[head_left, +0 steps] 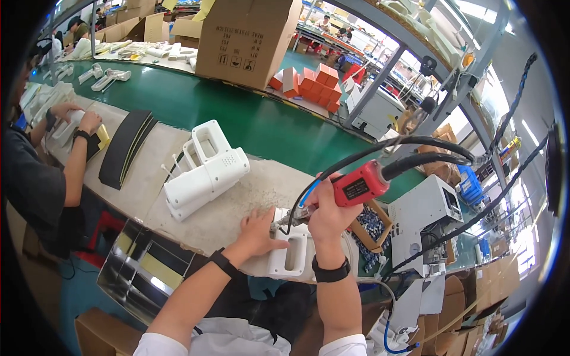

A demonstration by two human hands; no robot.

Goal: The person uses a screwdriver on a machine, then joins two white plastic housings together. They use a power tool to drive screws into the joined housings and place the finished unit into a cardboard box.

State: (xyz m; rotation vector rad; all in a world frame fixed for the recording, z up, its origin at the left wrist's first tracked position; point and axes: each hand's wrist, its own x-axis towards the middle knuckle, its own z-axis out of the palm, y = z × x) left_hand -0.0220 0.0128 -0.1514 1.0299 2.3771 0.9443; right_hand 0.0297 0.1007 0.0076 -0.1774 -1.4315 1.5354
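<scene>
My right hand (328, 221) is closed round a red electric screwdriver (360, 183) with a black cable. Its tip points down at a white plastic housing (298, 261) with a handle opening, lying at the bench's near edge. My left hand (256, 236) grips the left side of this housing, thumb beside the handle opening and fingers toward its far end. The tool's tip and my hands hide part of the housing. Farther left on the bench (237, 202) sits a larger white housing (208, 172) with a handle frame and a round pattern of small holes.
Black foam strips (126, 148) lie left of the white housings, near a co-worker's hands (89, 123). Beyond runs a green conveyor (172, 95) with a large carton (246, 41) and orange boxes (309, 83). On the right stand a tray of small parts (371, 225) and a white machine (424, 213).
</scene>
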